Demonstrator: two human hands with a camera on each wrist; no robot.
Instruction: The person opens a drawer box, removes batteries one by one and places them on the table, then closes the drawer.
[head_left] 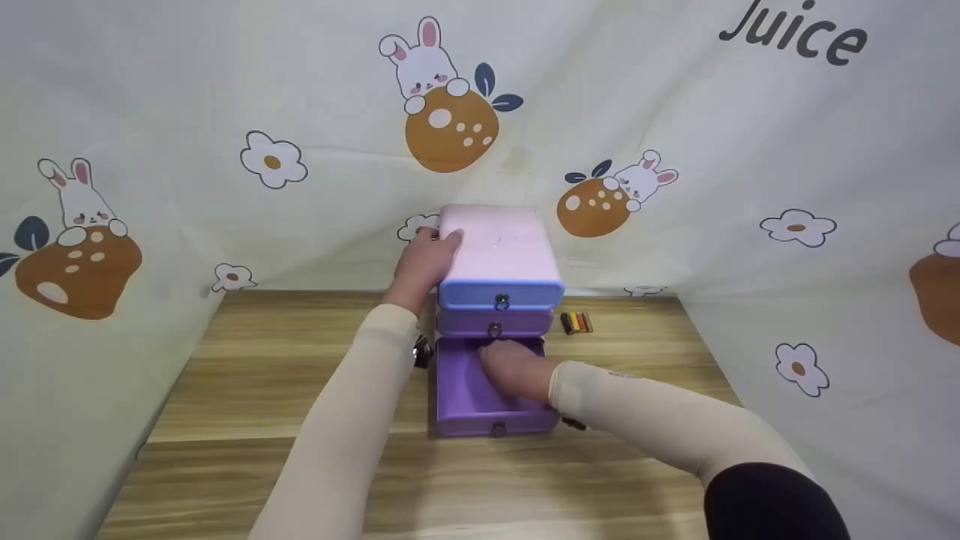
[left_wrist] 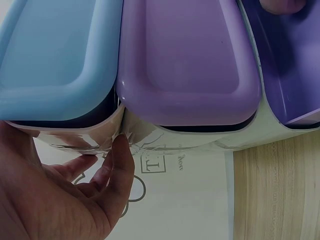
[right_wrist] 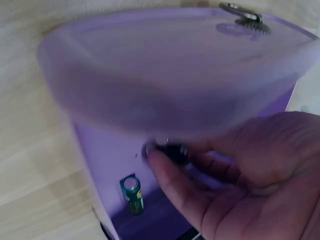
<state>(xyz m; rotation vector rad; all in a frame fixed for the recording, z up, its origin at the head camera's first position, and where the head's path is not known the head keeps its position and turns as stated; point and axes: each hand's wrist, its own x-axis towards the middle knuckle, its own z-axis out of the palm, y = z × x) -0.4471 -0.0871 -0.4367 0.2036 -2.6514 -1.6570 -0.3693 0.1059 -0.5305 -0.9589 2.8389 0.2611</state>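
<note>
A small three-tier drawer cabinet (head_left: 499, 244) with a pink top stands at the back of the wooden table. My left hand (head_left: 427, 262) holds its upper left edge, thumb on top and bent fingers (left_wrist: 122, 160) against the side. The bottom purple drawer (head_left: 461, 382) is pulled out, while the blue drawer (head_left: 472, 295) and middle purple drawer (head_left: 465, 322) are in. My right hand (head_left: 514, 367) reaches inside the bottom drawer. Between its thumb and fingers it pinches a small black battery (right_wrist: 172, 152), blurred and partly hidden. Below it, a green battery (right_wrist: 132, 196) lies in the drawer.
Several coloured batteries (head_left: 577, 323) lie in a row to the cabinet's right. A shiny black object (head_left: 422, 352) sits beside its left side, and another dark thing (head_left: 574, 423) shows under my right forearm. Patterned cloth (head_left: 337, 225) hangs behind and around the table.
</note>
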